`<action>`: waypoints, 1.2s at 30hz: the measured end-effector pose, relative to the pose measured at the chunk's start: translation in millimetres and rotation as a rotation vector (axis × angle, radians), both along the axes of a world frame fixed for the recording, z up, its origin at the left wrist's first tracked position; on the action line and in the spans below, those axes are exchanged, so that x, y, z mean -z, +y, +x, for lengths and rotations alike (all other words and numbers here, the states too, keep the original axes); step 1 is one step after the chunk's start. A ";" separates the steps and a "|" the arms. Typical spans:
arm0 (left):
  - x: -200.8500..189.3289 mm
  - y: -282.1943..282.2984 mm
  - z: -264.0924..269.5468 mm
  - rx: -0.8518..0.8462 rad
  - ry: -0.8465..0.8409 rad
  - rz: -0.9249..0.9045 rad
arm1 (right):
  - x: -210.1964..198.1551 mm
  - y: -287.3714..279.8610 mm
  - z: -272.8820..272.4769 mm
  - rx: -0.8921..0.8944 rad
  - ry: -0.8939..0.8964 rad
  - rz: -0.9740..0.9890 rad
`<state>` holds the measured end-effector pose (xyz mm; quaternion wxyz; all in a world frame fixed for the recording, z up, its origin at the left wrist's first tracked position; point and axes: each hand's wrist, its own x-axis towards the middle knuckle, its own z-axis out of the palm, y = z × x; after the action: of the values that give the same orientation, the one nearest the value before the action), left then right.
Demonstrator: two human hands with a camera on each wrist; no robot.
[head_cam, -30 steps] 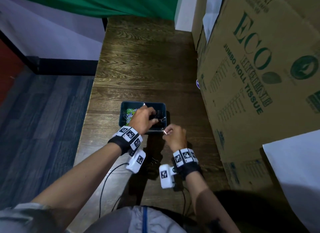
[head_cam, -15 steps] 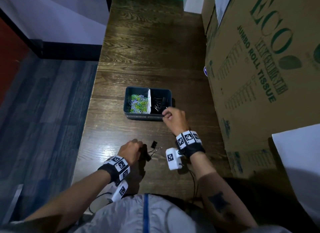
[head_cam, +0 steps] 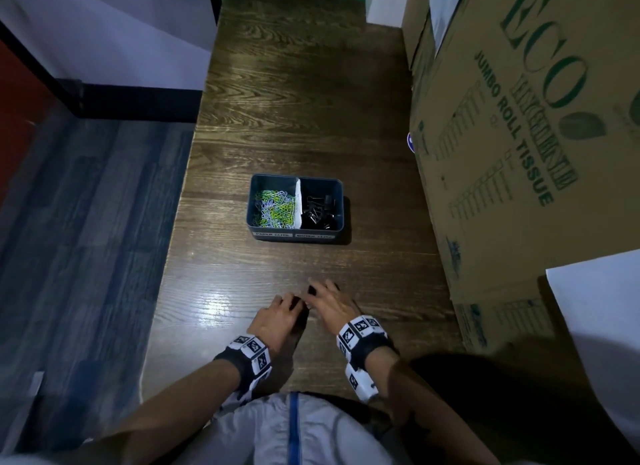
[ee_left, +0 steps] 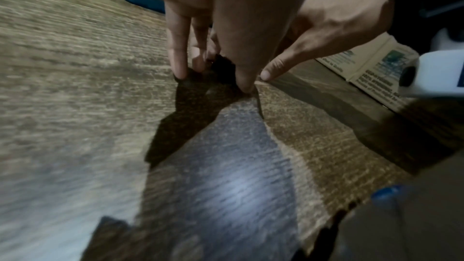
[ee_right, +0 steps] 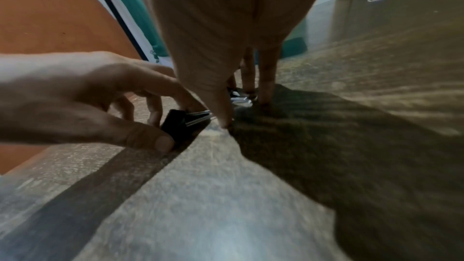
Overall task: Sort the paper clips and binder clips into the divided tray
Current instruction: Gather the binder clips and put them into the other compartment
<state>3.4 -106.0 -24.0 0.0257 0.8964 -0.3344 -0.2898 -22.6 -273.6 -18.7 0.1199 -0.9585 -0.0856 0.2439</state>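
A dark wood-grain bench (head_cam: 304, 101) is seen from above, with a small dark blue divided plastic tray (head_cam: 341, 201) standing on it, well ahead of both hands. The tray's left compartment is filled with a heap of green, blue and white wire paper clips (head_cam: 275, 206); the right compartment holds a cluster of black binder clips with silver wire handles (head_cam: 317, 210). The two are separated by a white divider (head_cam: 298, 203), and two small labels are fixed to the tray's near wall (their wording is too blurred to be read).

Near the bench's front edge the two hands are held close together, fingers pointing down at the surface. A black binder clip with silver wire handles (ee_right: 179, 123) is pinched by the left hand (head_cam: 277, 317) between thumb and curled fingers, low against the bench, as shown in the right wrist view. The right hand (head_cam: 332, 303) is set just beside it, its thumb and fingertips (ee_right: 266, 88) touching the bench around a second small clip with a silvery glint (ee_right: 239, 97); whether that clip is actually gripped cannot be told, since it is largely hidden by the fingers. Marker-patterned bands are worn on both wrists.

A large brown cardboard box printed with green lettering (head_cam: 519, 135) stands along the bench's right side.
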 end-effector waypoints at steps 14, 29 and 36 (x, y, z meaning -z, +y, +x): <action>-50.7 1.7 57.4 0.176 -0.063 -0.084 | 9.9 3.4 -17.5 0.412 -0.026 -0.040; -101.4 -77.7 146.5 -0.205 -0.222 -0.260 | -15.6 -5.2 -2.8 0.705 -0.076 0.130; -69.9 -30.7 108.9 -0.185 -0.244 -0.347 | -68.0 -25.3 70.0 0.824 -0.341 0.341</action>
<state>112.3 -136.7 45.9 0.1653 0.9338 -0.2962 -0.1140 47.3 -298.9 49.3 0.3463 -0.9058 0.2442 -0.0022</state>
